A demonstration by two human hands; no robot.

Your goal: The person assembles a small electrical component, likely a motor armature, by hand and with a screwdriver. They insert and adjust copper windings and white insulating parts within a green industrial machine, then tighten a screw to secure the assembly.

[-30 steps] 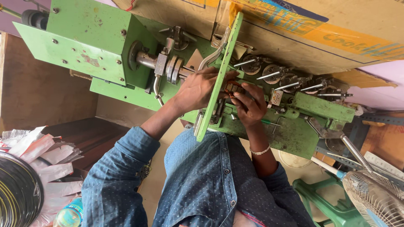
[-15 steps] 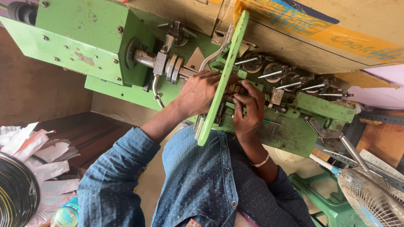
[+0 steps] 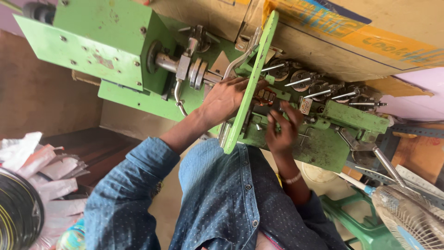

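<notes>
Green machine (image 3: pixel 115 51): right hand (image 3: pixel 280 132) has apparently dropped lower.

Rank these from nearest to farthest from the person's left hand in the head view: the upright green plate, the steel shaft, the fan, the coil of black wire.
From the left hand:
1. Green plate, touching it, at its fingers.
2. Steel shaft, just up-left of the hand.
3. Fan, bottom right corner.
4. Coil of black wire, bottom left edge; roughly as far as the fan, too close to call.
</notes>
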